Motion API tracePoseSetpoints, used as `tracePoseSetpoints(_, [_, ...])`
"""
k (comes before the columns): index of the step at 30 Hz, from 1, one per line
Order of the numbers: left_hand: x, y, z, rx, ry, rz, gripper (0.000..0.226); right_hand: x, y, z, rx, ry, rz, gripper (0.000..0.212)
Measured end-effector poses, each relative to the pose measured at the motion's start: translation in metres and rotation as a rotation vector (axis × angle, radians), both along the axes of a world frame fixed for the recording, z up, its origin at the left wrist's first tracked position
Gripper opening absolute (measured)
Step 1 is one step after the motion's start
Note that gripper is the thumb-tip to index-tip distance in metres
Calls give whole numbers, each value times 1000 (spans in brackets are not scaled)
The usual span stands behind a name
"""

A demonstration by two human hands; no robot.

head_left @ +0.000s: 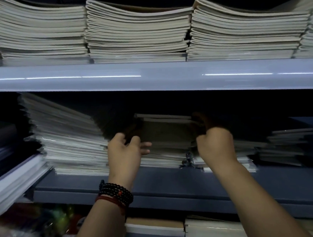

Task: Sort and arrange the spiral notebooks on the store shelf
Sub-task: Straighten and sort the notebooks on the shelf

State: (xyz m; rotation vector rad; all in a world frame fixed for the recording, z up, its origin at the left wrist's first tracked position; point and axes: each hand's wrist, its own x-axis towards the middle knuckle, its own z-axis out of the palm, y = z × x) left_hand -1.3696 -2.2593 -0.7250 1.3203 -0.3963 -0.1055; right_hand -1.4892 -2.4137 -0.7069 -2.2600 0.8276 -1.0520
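Upper stacks [139, 31] sat tidy; on the middle shelf [174, 183], left grip [124, 151] and right grip [216, 144] clutched a notebook bundle [167, 130] by its ends, seemingly not yet squared.

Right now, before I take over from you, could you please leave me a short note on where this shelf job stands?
Left hand: grips the left edge of a small bundle of brown-covered notebooks.
Right hand: grips the bundle's right edge.
Bundle: tilted up over the low middle stack on the grey middle shelf, between a tall pale stack and a low dark stack.
Done: the upper shelf holds three full cream stacks side by side.
Left: set the bundle down, then probably square the uneven middle-shelf stacks.
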Motion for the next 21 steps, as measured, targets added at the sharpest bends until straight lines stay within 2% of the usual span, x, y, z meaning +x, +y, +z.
tracePoseSetpoints(1, [0, 2, -4, 65, -46, 19, 14, 2, -1, -1, -28, -46, 36, 42])
tracePoseSetpoints(3, [4, 5, -13, 209, -139, 79, 8, 8, -4, -1, -78, -119, 64, 38])
tracePoseSetpoints(5, [12, 7, -20, 353, -247, 143, 8, 14, -9, 0, -92, -120, 66, 35])
tracePoseSetpoints(8, [19, 8, -22, 555, -353, 181, 22, 19, -18, 6, -81, -32, 75, 43])
tracePoseSetpoints(10, [24, 6, -22, 587, -386, 209, 31, 21, -19, 10, -87, 2, 85, 47])
tracePoseSetpoints(14, [29, 2, -24, 609, -456, 274, 35, 24, -22, 15, -119, 20, 103, 34])
tracePoseSetpoints(21, [28, 0, -21, 550, -290, 125, 33, 28, -38, 15, -17, 46, 199, 41])
